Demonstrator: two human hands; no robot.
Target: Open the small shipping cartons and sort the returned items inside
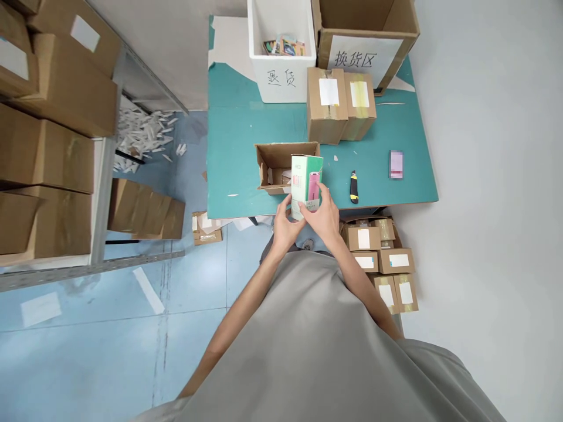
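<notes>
Both my hands hold a green and white product box (301, 176) upright at the table's front edge; a pink item is printed on one side. My left hand (285, 225) grips its lower left part, fingers closed against it. Around the lower right side wraps my right hand (323, 215), thumb across the front. Just behind the product box stands an opened cardboard box (273, 157), its inside partly hidden. A yellow and black box cutter (354, 187) lies to the right of my right hand.
The green table (237, 132) carries a white foam bin (281, 70), a large open carton (365, 53), two taped boxes (328, 120) and a pinkish card-like item (396, 164). Shelves of cartons (65, 152) stand left. More small boxes (387, 258) are stacked below right.
</notes>
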